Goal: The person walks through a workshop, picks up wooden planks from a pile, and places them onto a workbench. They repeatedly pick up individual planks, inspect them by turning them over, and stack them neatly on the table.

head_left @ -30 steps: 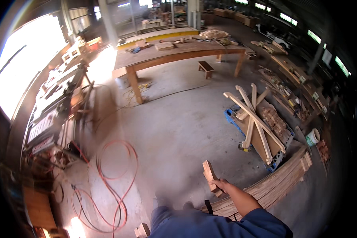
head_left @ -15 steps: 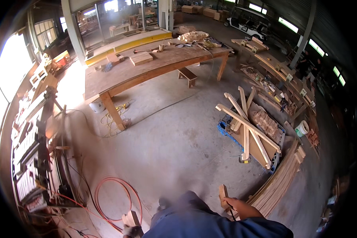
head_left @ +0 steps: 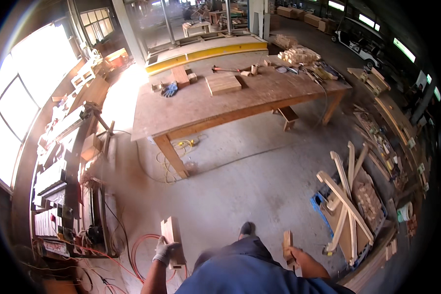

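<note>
My left hand [head_left: 162, 251], in a pale glove, is closed around the side of a thick, light wooden block [head_left: 171, 229] held upright at the lower left. A notch shows near the block's lower end. To the right of my body, my bare right hand [head_left: 299, 257] grips a narrower wooden block [head_left: 287, 241], also upright. Its lower end is partly hidden by the fingers, and a small dark piece below it is too unclear to name. A dark shoe [head_left: 248, 229] shows on the floor between the hands.
Ahead stands a large wooden table [head_left: 181, 110] bearing blocks, a hammer and a blue glove [head_left: 169, 89]. A red hose [head_left: 141, 241] coils beside my left hand. At right, crossed timbers [head_left: 346, 198] lie on a blue pallet [head_left: 320, 203]. A cluttered rack [head_left: 51, 179] lines the left.
My view has swung left and the table appears nearer. My left hand and its block have risen further into view. The right hand still holds its block.
</note>
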A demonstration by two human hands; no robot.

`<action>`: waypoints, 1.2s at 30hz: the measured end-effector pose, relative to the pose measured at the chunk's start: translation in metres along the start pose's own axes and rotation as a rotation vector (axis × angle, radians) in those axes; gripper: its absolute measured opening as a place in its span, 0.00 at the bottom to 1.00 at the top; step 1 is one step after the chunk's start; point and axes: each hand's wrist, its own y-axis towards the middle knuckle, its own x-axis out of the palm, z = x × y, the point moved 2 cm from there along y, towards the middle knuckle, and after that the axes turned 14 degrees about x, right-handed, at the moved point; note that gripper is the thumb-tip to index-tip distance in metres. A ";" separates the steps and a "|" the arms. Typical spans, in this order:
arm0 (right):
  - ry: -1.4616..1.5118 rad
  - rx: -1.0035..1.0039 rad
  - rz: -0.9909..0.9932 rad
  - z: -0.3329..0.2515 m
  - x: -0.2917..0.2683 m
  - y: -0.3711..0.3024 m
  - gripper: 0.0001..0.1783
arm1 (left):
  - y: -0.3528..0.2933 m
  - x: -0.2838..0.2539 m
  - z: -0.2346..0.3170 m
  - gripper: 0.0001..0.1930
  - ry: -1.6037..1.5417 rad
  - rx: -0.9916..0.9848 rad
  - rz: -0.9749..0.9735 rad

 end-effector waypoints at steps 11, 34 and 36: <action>-0.257 -0.775 -0.145 -0.425 0.080 -0.229 0.48 | 0.165 0.093 0.134 0.51 0.144 0.247 0.021; -0.933 -1.070 0.458 -0.803 0.351 -0.291 0.53 | 0.551 0.192 0.378 0.57 0.705 0.244 0.003; -0.925 -1.022 0.481 -0.796 0.331 -0.273 0.51 | 0.549 0.188 0.363 0.57 0.700 0.253 0.052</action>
